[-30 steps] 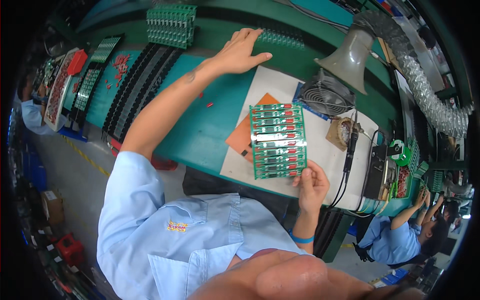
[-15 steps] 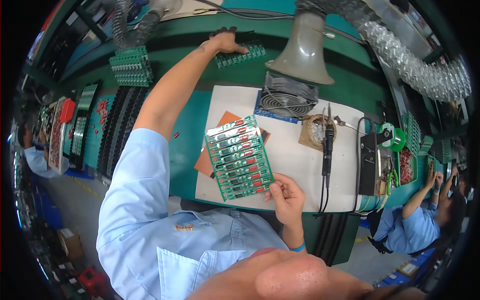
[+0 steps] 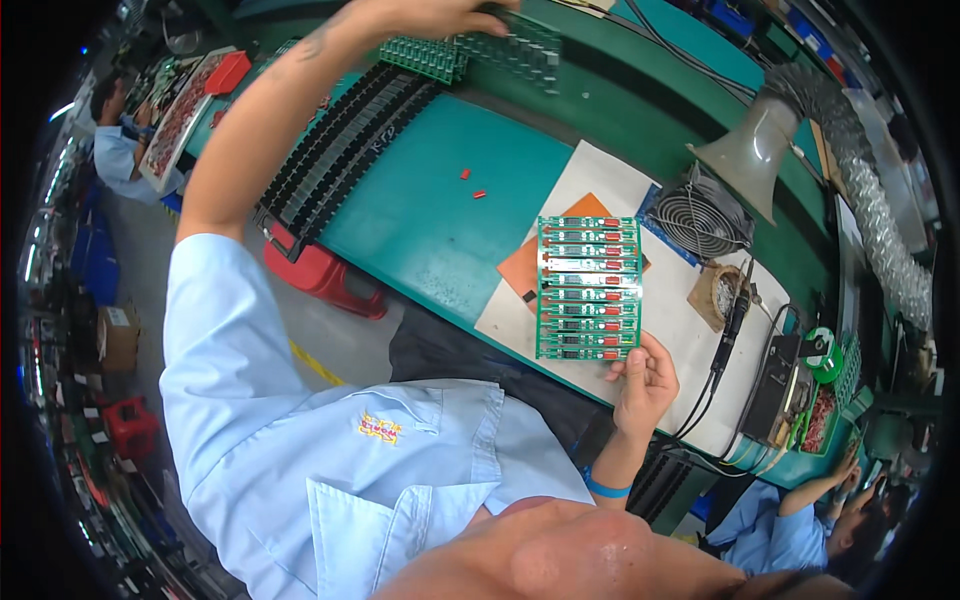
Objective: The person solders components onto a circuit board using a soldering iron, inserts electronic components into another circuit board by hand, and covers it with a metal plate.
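Observation:
My right hand (image 3: 646, 384) pinches the lower right corner of a green circuit board panel (image 3: 588, 297), holding it up over the bench. Rows of red and black parts sit across that panel, and one strip shines with glare. At the far left, my left hand (image 3: 465, 18) is stretched out and grips a second green circuit board panel (image 3: 520, 52) by its upper edge; this one is tilted and smeared by motion. Right beside it stand more green panels (image 3: 425, 58) in a group. An orange square sheet (image 3: 517, 268) lies partly hidden behind the panel in my right hand.
A black fan (image 3: 700, 218) and a fume hood (image 3: 748, 145) stand at the right rear. Nearer are a soldering iron (image 3: 737, 310), a tip cleaner (image 3: 715, 293) and a solder spool (image 3: 823, 355). Black slotted racks (image 3: 345, 150) lie left. Two small red parts (image 3: 472, 185) rest on the green mat. Co-workers sit at both sides.
My left hand has lifted the second panel from the back of the bench and carried it left toward the standing panels. The view has turned left; my right hand still holds its panel.

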Demonstrator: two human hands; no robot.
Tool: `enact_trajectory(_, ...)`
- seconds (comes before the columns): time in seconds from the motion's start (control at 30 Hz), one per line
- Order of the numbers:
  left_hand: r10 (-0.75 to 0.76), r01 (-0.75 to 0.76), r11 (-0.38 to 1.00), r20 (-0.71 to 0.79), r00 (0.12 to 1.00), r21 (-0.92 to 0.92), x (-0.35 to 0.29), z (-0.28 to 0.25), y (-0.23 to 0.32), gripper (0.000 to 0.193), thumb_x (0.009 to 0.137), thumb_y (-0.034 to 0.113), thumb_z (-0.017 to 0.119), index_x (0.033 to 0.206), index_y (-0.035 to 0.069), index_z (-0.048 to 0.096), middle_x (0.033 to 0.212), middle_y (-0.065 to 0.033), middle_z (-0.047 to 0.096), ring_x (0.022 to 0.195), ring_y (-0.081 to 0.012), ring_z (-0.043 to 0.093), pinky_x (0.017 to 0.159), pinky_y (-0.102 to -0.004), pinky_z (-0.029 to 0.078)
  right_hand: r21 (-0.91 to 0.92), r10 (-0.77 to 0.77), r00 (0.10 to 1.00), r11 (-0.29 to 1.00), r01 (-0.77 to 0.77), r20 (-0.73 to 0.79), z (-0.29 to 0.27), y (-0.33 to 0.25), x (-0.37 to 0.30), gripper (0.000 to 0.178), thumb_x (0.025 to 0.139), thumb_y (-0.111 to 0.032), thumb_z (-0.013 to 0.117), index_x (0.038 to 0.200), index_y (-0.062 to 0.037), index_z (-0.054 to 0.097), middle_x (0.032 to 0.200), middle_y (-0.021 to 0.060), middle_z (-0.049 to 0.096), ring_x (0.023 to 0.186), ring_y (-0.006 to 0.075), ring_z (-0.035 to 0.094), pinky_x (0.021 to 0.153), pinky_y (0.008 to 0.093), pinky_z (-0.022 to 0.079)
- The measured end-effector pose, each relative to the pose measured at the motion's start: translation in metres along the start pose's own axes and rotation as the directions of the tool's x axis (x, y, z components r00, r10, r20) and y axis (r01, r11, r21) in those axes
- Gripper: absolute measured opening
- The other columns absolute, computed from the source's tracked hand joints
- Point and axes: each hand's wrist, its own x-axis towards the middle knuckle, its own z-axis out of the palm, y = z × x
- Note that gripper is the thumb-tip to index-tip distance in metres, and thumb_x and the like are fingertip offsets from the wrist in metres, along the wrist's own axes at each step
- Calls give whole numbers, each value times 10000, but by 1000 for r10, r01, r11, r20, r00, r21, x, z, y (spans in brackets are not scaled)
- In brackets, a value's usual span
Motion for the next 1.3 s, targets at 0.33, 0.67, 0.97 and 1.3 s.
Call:
enact_trajectory(0.33,-239,187,940,157,958,286,-95,-54,-109,116,832,91,707,895,-5,692,788,-134,709,683,-341,610,715,-419,517,-36,-30,1000,999,30,0,2,4,-3,297,1033,-66,621,1287,85,598,933,128,701,696,125,629,613,230,558)
enact_trajectory(0.67,-387,323,886,149,910,333,-95,-35,-132,163,820,94,712,950,-2,688,854,-156,717,721,-353,621,733,-428,519,-56,-50,999,997,49,-16,2,4,-1,293,1038,-74,624,1286,81,601,919,111,690,684,115,631,597,220,557)
enact_trajectory(0.97,-422,404,875,10,907,268,-85,-9,-70,524,814,130,725,1316,99,580,1383,-231,581,1168,-387,591,1000,-474,485,-24,-36,999,999,36,-23,3,-1,-1,295,1025,-43,619,1286,93,600,927,137,709,709,123,637,644,228,562)
enact_trajectory(1.3,-264,208,948,231,937,240,-153,126,92,402,929,261,727,1285,101,626,1214,-108,610,1053,-312,620,935,-406,531,-45,-22,1000,999,23,21,1,-2,-2,296,1022,-37,620,1287,91,602,893,122,705,709,122,638,645,225,553)
